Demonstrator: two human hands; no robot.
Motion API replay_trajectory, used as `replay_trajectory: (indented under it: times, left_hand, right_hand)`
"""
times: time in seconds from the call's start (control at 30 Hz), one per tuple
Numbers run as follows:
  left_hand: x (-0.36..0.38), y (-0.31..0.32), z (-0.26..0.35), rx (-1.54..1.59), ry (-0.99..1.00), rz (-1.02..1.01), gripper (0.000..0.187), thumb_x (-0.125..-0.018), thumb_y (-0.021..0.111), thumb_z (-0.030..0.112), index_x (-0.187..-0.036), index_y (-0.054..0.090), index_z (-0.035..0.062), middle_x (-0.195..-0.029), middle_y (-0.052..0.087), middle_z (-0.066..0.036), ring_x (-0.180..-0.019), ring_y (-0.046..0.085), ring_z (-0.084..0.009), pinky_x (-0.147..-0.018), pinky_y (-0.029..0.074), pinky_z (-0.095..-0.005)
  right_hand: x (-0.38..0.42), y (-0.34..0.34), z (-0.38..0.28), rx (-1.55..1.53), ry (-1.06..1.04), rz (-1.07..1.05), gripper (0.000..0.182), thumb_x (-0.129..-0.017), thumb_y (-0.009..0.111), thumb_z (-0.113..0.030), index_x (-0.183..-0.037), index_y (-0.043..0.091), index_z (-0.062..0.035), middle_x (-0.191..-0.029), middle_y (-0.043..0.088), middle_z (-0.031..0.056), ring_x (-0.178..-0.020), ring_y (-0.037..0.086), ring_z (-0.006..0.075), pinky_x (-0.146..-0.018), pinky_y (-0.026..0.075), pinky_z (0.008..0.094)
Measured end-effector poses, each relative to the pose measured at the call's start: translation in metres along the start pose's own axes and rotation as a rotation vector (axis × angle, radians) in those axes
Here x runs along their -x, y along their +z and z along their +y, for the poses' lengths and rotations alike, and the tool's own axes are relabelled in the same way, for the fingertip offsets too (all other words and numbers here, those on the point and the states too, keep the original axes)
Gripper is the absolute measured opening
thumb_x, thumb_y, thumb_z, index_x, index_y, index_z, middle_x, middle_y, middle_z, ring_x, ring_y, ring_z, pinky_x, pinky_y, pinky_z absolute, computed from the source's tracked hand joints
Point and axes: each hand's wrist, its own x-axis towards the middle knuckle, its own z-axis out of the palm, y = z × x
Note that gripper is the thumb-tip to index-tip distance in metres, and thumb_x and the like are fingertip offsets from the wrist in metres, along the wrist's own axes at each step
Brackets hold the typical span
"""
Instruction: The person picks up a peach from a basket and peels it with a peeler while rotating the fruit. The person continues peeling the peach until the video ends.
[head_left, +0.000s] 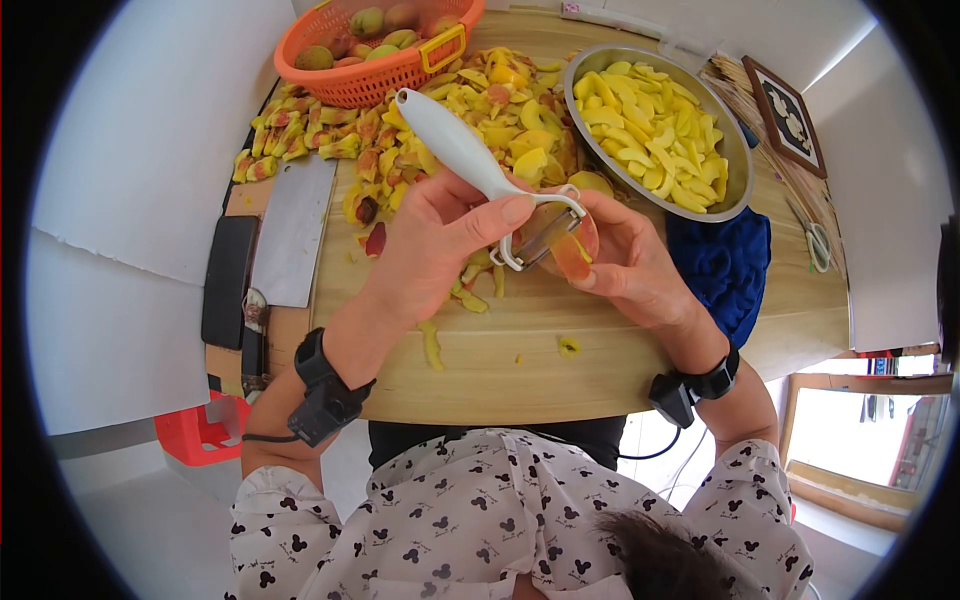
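A white peeler (455,145) with a long handle is gripped in my left hand (425,240), thumb on its neck. Its metal blade lies against a reddish-yellow fruit (587,232), and a strip of peel (572,258) hangs by the blade. My right hand (635,255) holds this fruit, fingers behind it and thumb at its lower edge. Part of the fruit is hidden by the peeler and fingers. Just beyond my hands spreads a heap of yellow and red peelings (500,115).
An orange basket (365,82) of fruit stands at the back left. Yellow slices fill a metal bowl (745,165) at the back right, near a blue cloth (720,265), scissors (818,245) and a framed picture (785,117). A cleaver-like metal plate (290,235) lies left.
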Motion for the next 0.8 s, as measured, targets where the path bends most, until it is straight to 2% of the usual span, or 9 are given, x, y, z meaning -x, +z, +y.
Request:
replay_trajectory:
  times: [0.07,0.3,0.37,0.67,0.8]
  left_hand:
    - [0.0020,0.0032,0.0037,0.023,-0.003,-0.064,0.029,-0.083,0.069,0.016,-0.106,0.061,0.0013,-0.103,0.063,-0.005,-0.094,0.057,-0.0115,-0.084,0.044,-0.0280]
    - [0.0029,0.0030,0.0007,-0.048,0.037,-0.053,0.029,-0.083,0.070,0.016,-0.106,0.061,0.0020,-0.104,0.062,-0.005,-0.095,0.056,-0.0118,-0.085,0.044,-0.0278]
    - [0.0021,0.0033,0.0008,0.007,-0.005,-0.018,0.028,-0.083,0.069,0.015,-0.106,0.061,0.0011,-0.103,0.063,-0.006,-0.094,0.057,-0.0114,-0.083,0.044,-0.0276]
    - [0.0007,0.0014,0.0013,0.000,0.015,0.005,0.025,-0.086,0.066,0.013,-0.105,0.062,-0.0018,-0.101,0.065,-0.009,-0.089,0.057,-0.0115,-0.080,0.045,-0.0276]
    - [0.0001,0.0003,0.0029,-0.003,0.009,-0.017,0.025,-0.086,0.066,0.013,-0.105,0.062,-0.0024,-0.100,0.066,-0.009,-0.087,0.058,-0.0125,-0.080,0.046,-0.0284]
  right_hand:
    - [-0.0003,-0.0005,0.0009,-0.033,-0.023,0.005,0.074,-0.069,0.078,-0.009,-0.132,0.041,0.0011,-0.111,0.050,0.0059,-0.104,0.055,0.0189,-0.086,0.046,0.0300]
    - [0.0001,-0.0020,-0.0017,-0.040,0.010,-0.037,0.069,-0.068,0.079,-0.010,-0.126,0.044,0.0006,-0.112,0.050,0.0053,-0.100,0.052,0.0154,-0.087,0.046,0.0291]
    - [-0.0018,0.0011,0.0000,0.002,-0.062,-0.010,0.067,-0.068,0.079,-0.008,-0.125,0.045,0.0004,-0.110,0.049,0.0050,-0.098,0.052,0.0151,-0.089,0.045,0.0291]
    - [-0.0004,0.0045,-0.0004,-0.009,-0.055,-0.007,0.065,-0.069,0.080,-0.008,-0.124,0.046,-0.0001,-0.096,0.046,0.0019,-0.098,0.056,0.0172,-0.089,0.044,0.0312]
    - [-0.0015,0.0000,0.0004,0.054,-0.070,-0.036,0.064,-0.070,0.080,-0.008,-0.123,0.046,0.0002,-0.101,0.050,0.0041,-0.099,0.058,0.0195,-0.090,0.045,0.0323]
